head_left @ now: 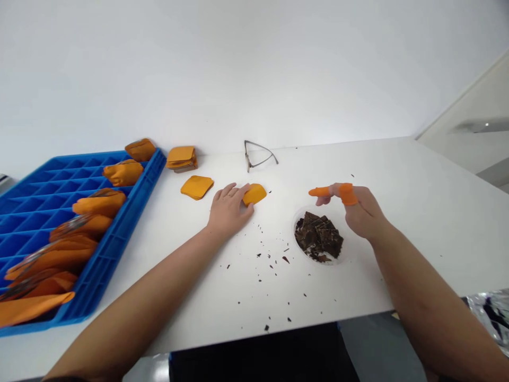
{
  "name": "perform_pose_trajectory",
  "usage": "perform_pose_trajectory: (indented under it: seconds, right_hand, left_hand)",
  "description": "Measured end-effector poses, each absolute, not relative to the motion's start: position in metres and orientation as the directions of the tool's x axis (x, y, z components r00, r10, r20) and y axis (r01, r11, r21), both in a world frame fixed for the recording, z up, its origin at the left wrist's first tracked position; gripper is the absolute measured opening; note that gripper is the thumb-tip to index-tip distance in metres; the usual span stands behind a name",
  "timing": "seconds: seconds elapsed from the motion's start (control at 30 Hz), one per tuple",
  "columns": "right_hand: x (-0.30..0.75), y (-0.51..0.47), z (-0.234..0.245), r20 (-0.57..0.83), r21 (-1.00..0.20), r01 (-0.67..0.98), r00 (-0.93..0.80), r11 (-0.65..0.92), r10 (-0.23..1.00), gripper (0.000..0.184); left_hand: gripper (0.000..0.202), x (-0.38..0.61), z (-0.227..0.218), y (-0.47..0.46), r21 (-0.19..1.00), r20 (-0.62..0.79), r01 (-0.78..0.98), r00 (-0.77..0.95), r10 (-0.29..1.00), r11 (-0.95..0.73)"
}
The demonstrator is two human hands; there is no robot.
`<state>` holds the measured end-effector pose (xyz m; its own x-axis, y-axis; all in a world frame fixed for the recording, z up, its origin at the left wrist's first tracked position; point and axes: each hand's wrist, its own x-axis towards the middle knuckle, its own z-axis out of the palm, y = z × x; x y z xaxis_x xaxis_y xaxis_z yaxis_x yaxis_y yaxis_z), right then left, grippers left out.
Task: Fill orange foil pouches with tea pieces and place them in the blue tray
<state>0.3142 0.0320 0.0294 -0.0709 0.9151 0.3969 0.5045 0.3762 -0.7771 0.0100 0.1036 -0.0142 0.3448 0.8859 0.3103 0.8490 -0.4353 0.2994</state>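
Note:
My left hand rests on the white table with thumb and index finger around a yellow-orange flat piece, pressing it down. Just left of it lies a small stack of orange squares with rounded corners. My right hand hovers beside and above a clear round dish of thin dark-brown flat pieces. Orange finger covers sit on that hand, one on the stretched-out index finger. I see nothing in its fingers, though some of them are hidden behind the hand.
A blue divided crate at left holds several orange bundles along its right side. A thicker orange stack stands near the wall. Eyeglasses lie at the back. Dark crumbs are scattered over the table's middle.

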Motion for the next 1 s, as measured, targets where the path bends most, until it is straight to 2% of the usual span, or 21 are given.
perform_pose_trajectory:
  seconds: [0.3,0.43,0.57,0.63,0.73,0.83,0.87,0.93,1.0]
  right_hand:
    - [0.318,0.031,0.034,0.294,-0.776,0.59,0.024,0.224,0.955,0.059]
    - [0.324,0.028,0.039,0.339,-0.744,0.635,0.094,0.205,0.936,0.056]
    - [0.332,0.029,0.041,0.421,-0.723,0.65,0.146,0.234,0.895,0.05]
    - [0.334,0.031,0.04,0.396,-0.71,0.677,0.154,0.195,0.905,0.045]
    - [0.335,0.036,0.035,0.284,-0.693,0.717,0.176,0.075,0.943,0.042]
    - [0.338,0.041,0.027,0.286,-0.723,0.685,0.179,0.089,0.941,0.023]
    - [0.339,0.043,0.023,0.311,-0.733,0.669,0.175,0.119,0.934,0.026]
    - [0.342,0.046,0.018,0.348,-0.745,0.649,0.184,0.152,0.919,0.046]
    - [0.344,0.048,0.015,0.351,-0.753,0.642,0.205,0.145,0.913,0.052]
  left_hand:
    - [0.042,0.009,-0.009,0.095,0.223,0.332,0.853,0.388,0.86,-0.472]
    - [0.045,0.01,-0.01,0.092,0.211,0.269,0.843,0.436,0.859,-0.494]
    - [0.045,0.009,-0.013,0.093,0.252,0.205,0.819,0.476,0.855,-0.516]
    - [0.05,0.007,-0.014,0.094,0.284,0.176,0.791,0.513,0.84,-0.542]
    - [0.063,0.002,-0.016,0.094,0.338,0.138,0.733,0.582,0.801,-0.59]
    - [0.065,-0.002,-0.015,0.091,0.384,0.114,0.675,0.643,0.758,-0.63]
    - [0.061,-0.003,-0.014,0.09,0.394,0.109,0.654,0.664,0.74,-0.645]
    - [0.053,-0.004,-0.013,0.087,0.407,0.106,0.617,0.7,0.706,-0.673]
    - [0.05,-0.004,-0.012,0.084,0.409,0.113,0.595,0.719,0.686,-0.692]
